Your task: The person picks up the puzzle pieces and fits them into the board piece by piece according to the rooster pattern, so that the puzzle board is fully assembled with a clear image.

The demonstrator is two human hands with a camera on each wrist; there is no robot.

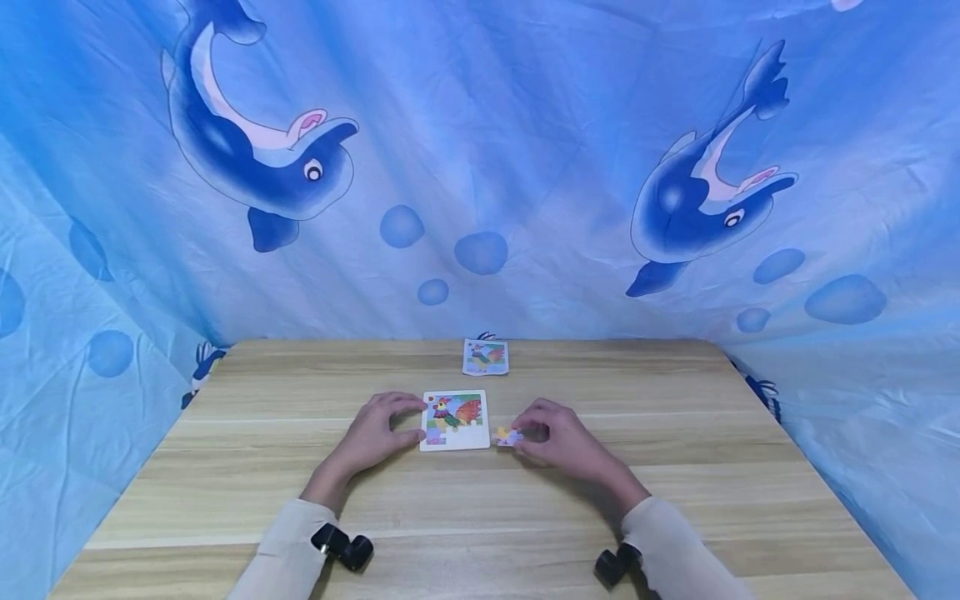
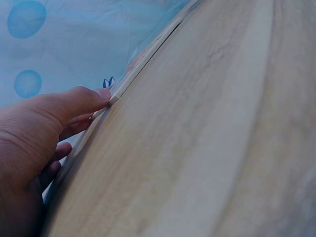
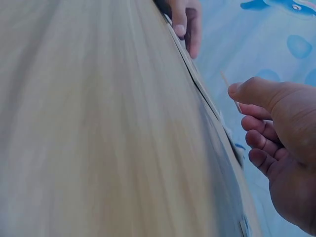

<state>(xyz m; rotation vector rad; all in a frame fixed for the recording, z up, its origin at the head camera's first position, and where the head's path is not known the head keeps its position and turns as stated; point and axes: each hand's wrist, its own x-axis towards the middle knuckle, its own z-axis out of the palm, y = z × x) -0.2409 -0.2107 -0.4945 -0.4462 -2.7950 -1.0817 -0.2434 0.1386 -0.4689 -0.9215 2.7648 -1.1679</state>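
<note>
A square jigsaw puzzle board (image 1: 469, 438) with a white frame lies on the table, its rooster picture filled in along the top and at the lower left. At the board's left edge, my left hand (image 1: 382, 429) holds it with thumb and fingers, the thumb near the lower corner. My right hand (image 1: 558, 437) is just right of the board, pinching a small puzzle piece (image 1: 507, 437) with yellow and lilac colours. The right wrist view shows this thin piece (image 3: 224, 79) edge-on between thumb and index finger, the other fingers curled below.
Behind the board, near the far table edge, lies a rooster picture card (image 1: 485, 357). The light wooden table (image 1: 480, 525) ends at a blue curtain (image 1: 525, 125) printed with dolphins. Each sleeve carries a black wrist camera, one at the left (image 1: 342, 547) and one at the right (image 1: 617, 564).
</note>
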